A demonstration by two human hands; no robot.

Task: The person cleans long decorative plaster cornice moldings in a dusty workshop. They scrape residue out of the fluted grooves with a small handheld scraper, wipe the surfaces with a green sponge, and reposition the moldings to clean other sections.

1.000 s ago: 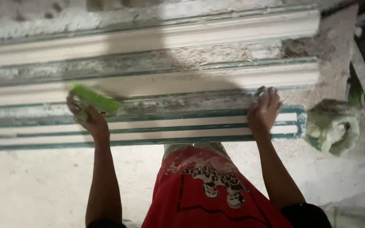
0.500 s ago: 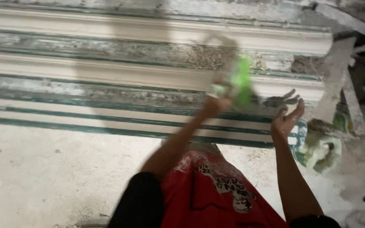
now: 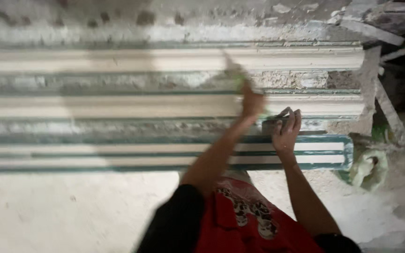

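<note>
The left hand [image 3: 251, 100] has crossed the work: a second ago it was at the left part of the long moulded strips, and now it sits just at ten o'clock of the right hand [image 3: 286, 131], reaching over the middle pale strip [image 3: 118, 107]. The green tool [image 3: 238, 79] it carries has gone with it and now shows only as a blurred greenish smear at twelve o'clock of the knuckles, over the rough grey band [image 3: 118, 82]; the fingers are closed round it, though motion blur hides the exact grip. The right hand has barely shifted and rests with its fingers curled over a small dark piece on the green-edged strip [image 3: 94, 154]; whether it clamps that piece I cannot tell. Judging by this, the stroke has run along the strips to their right end. A pale green bag [image 3: 369, 168] lies at four o'clock of the right hand.
</note>
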